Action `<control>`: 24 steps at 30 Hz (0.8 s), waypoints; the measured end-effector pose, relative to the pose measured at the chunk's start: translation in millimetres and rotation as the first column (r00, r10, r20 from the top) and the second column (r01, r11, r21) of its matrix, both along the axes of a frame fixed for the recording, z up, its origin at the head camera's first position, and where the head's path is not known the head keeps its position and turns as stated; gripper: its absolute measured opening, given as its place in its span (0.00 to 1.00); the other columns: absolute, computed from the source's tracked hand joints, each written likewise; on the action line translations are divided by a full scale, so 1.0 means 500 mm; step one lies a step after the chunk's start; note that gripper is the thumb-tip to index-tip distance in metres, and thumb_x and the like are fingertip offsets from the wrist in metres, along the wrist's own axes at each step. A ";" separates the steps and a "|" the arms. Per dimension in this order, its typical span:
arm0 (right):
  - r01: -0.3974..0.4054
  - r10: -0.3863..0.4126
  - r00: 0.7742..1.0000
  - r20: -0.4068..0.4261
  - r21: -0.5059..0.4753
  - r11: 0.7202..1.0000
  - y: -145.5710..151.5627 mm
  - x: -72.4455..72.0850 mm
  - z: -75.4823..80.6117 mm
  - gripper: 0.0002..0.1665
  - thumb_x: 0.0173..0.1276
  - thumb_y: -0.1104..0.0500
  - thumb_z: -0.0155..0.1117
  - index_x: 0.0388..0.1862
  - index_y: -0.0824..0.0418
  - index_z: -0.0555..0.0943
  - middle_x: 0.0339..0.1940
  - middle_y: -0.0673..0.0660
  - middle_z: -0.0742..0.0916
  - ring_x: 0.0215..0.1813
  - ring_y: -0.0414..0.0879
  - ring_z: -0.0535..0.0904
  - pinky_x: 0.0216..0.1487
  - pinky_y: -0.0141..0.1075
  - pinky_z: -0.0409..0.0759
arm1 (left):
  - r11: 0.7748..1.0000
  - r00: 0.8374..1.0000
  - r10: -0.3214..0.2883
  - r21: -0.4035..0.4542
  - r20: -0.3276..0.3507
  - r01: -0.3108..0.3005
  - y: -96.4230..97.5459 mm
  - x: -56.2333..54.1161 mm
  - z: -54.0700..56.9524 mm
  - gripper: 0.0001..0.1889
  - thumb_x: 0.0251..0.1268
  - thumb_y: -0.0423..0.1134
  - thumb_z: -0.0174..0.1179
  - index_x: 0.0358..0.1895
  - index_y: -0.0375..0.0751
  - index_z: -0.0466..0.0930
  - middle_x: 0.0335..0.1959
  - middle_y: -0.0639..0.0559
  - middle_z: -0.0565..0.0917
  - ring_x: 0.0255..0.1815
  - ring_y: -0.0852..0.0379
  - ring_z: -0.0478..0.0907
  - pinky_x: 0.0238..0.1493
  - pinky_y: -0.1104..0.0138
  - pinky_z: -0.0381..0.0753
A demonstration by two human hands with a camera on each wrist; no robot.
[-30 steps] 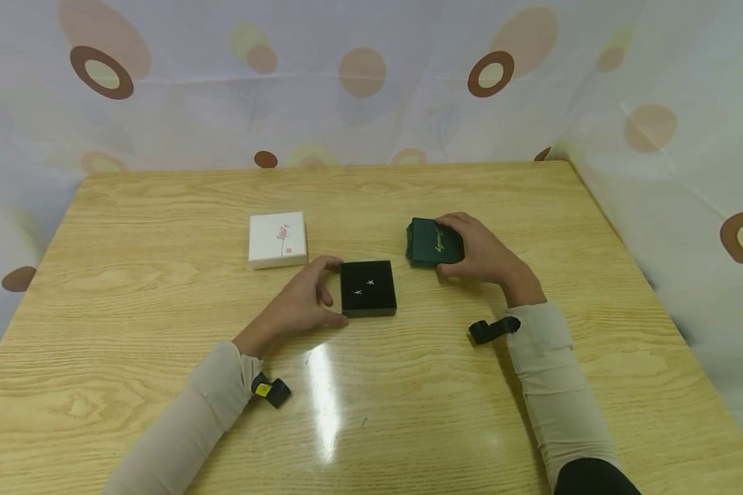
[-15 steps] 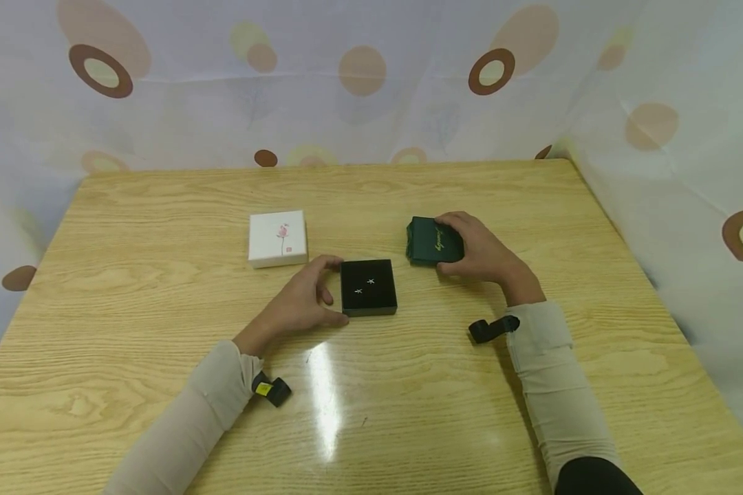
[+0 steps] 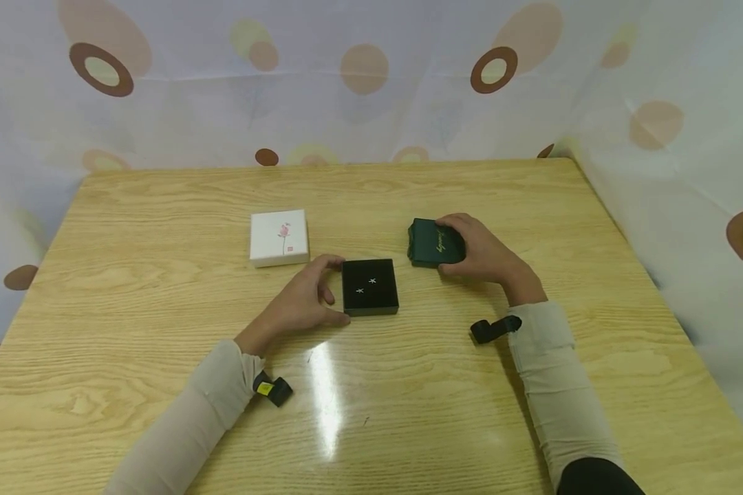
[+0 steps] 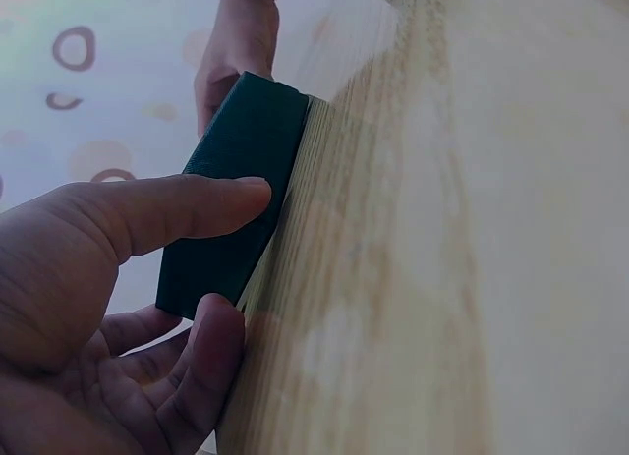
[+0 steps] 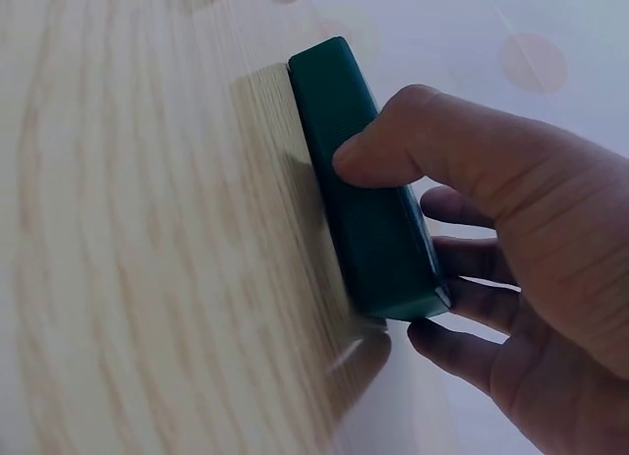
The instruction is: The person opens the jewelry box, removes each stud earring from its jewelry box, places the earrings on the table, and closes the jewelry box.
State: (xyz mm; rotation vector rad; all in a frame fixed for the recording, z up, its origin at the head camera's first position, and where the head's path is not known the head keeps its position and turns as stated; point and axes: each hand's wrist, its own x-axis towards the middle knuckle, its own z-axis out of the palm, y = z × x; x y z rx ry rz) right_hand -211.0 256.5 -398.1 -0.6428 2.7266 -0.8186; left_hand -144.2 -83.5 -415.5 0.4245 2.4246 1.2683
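Note:
My left hand (image 3: pixel 300 299) holds the left end of an open jewelry box (image 3: pixel 370 287) that sits on the table. Two small silver star-shaped earrings (image 3: pixel 372 280) lie on its black insert. In the left wrist view, the thumb (image 4: pixel 211 204) presses the box's green side, with the other fingers behind and below. To the right and farther back, my right hand (image 3: pixel 486 251) grips a dark green box lid (image 3: pixel 436 242) with gold script and a ribbon on its left edge. From the right wrist, the thumb (image 5: pixel 369 160) lies on the lid's side and the fingers curl around its far side.
A white square box (image 3: pixel 278 238) with a pink flower print stands back left, beyond my left hand. The wooden table (image 3: pixel 408 399) meets a patterned cloth (image 3: pixel 322 103) at the back. Black wrist-camera mounts (image 3: pixel 489 330) stick out beside both sleeves.

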 end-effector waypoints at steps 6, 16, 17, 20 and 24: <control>-0.006 0.006 1.000 0.003 -0.005 1.000 0.002 -0.001 -0.003 0.45 0.58 0.61 0.71 0.73 0.67 0.64 0.73 0.67 0.68 0.73 0.63 0.63 0.73 0.59 0.61 | 1.000 1.000 0.005 0.009 0.002 -0.005 0.001 0.001 0.001 0.50 0.43 0.36 0.79 0.73 0.44 0.60 0.58 0.45 0.77 0.42 0.53 0.77 0.44 0.64 0.76; -0.007 0.007 1.000 0.015 -0.015 1.000 0.005 -0.006 -0.011 0.47 0.56 0.61 0.73 0.74 0.65 0.64 0.73 0.67 0.69 0.74 0.62 0.63 0.73 0.59 0.61 | 0.999 1.000 0.005 0.032 0.021 -0.006 -0.001 0.002 -0.001 0.50 0.44 0.37 0.79 0.73 0.44 0.60 0.59 0.45 0.75 0.42 0.53 0.76 0.44 0.64 0.76; -0.008 0.008 1.000 0.015 -0.015 1.000 0.005 -0.006 -0.011 0.47 0.56 0.61 0.73 0.74 0.65 0.64 0.73 0.66 0.69 0.74 0.62 0.63 0.73 0.59 0.61 | 0.999 1.000 0.006 0.034 0.022 -0.007 -0.001 0.003 -0.001 0.50 0.44 0.37 0.79 0.73 0.45 0.60 0.59 0.45 0.75 0.43 0.53 0.76 0.44 0.64 0.76; -0.009 0.009 1.000 0.017 -0.020 1.000 0.005 -0.005 -0.009 0.47 0.56 0.61 0.73 0.74 0.65 0.64 0.73 0.66 0.69 0.73 0.61 0.64 0.73 0.59 0.62 | 0.999 1.000 0.005 0.034 0.023 -0.006 -0.002 0.002 -0.001 0.51 0.44 0.36 0.79 0.74 0.45 0.60 0.60 0.45 0.75 0.43 0.53 0.77 0.44 0.64 0.76; -0.005 0.005 1.000 0.023 -0.019 1.000 0.004 -0.004 -0.009 0.49 0.57 0.61 0.73 0.76 0.64 0.62 0.75 0.66 0.67 0.75 0.62 0.62 0.74 0.59 0.61 | 0.999 1.000 0.005 0.035 0.021 -0.005 -0.002 0.001 -0.003 0.50 0.44 0.36 0.79 0.73 0.44 0.60 0.60 0.45 0.75 0.42 0.53 0.77 0.43 0.64 0.77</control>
